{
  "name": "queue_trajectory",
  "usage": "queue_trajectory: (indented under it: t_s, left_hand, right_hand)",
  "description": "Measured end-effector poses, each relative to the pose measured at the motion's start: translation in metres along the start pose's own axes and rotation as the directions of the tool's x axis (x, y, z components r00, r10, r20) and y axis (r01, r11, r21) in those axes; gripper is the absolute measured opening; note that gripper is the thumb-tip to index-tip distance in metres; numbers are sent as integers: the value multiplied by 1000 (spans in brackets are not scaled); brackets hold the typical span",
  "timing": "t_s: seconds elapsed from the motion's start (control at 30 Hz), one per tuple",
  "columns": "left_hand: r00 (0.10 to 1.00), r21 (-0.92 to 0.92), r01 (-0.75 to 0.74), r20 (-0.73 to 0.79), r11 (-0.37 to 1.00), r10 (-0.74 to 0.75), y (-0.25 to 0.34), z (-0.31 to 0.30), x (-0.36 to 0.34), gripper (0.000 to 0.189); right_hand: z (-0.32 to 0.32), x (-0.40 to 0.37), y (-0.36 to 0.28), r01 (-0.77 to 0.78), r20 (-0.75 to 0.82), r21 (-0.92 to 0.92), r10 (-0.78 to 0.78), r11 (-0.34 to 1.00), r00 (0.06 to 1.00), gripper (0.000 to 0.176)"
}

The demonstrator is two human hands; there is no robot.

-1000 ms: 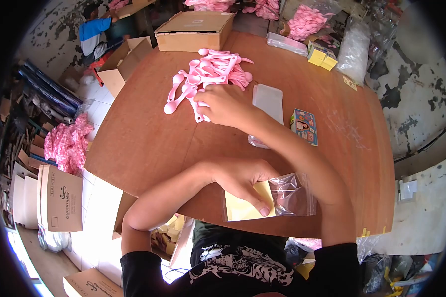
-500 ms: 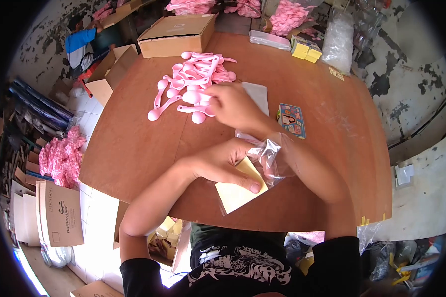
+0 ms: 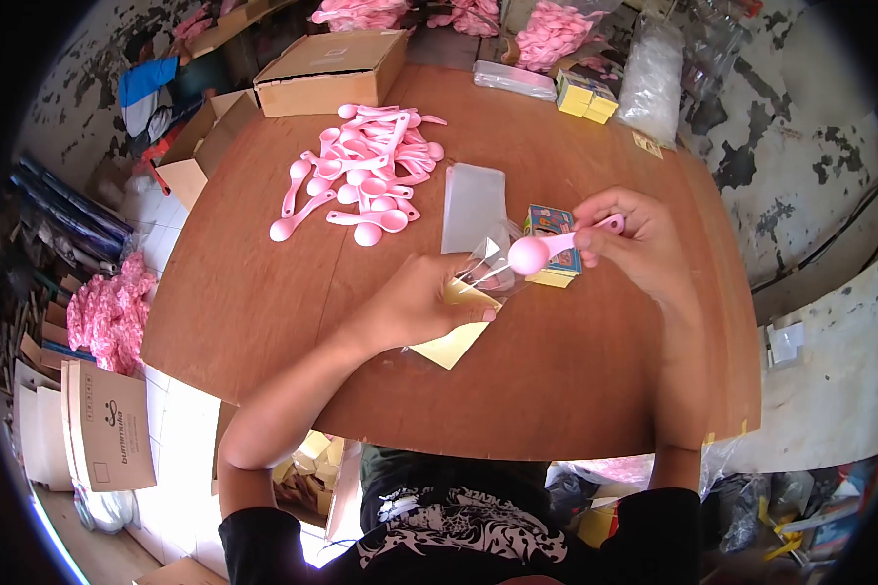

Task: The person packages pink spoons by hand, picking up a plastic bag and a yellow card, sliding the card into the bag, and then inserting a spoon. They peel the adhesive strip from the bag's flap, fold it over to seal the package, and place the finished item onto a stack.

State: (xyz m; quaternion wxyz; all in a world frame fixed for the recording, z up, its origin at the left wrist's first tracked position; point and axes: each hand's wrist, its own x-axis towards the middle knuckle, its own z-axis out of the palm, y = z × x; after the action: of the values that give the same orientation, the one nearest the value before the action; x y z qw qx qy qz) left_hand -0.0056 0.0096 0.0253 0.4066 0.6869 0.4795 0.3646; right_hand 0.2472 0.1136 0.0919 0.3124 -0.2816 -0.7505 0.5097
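Note:
My left hand [image 3: 410,304] pinches a clear plastic bag [image 3: 491,261] with a pale yellow card [image 3: 449,345] inside, thumb laid across the card. The bag's mouth points up and to the right. In my right hand [image 3: 642,244] is a pink measuring spoon [image 3: 530,256], gripped by its handle, its round bowl right at the bag's mouth. Behind the spoon stands a stack of printed cards [image 3: 552,220] with yellow edges. Flat clear bags [image 3: 474,200] lie left of that stack. Farther left spreads a heap of pink spoons [image 3: 369,156].
On the brown table [image 3: 263,283], a closed cardboard box [image 3: 332,76] sits at the back left. Along the back right are a clear plastic case [image 3: 515,80], yellow card stacks [image 3: 585,97] and a plastic roll [image 3: 651,83]. A person in blue [image 3: 146,93] is at far left.
My right hand has left the spoon heap and moved right, now holding a pink spoon at the bag's mouth. My left hand, with bag and card, has shifted slightly left and up.

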Motion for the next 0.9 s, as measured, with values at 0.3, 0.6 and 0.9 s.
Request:
queue_trajectory:
  t_s: [0.3, 0.6, 0.9]
  left_hand:
    - [987, 37, -162, 19, 986, 161, -10, 10, 1, 32]
    - [988, -129, -144, -81, 981, 135, -14, 23, 2, 40]
    - [924, 139, -280, -229, 950, 306, -2, 31, -8, 35]
  right_hand:
    - [45, 3, 11, -6, 41, 98, 2, 995, 999, 24]
    - [70, -1, 21, 390, -64, -552, -504, 737, 861, 9]
    - [84, -14, 14, 368, -54, -761, -617, 534, 785, 8]
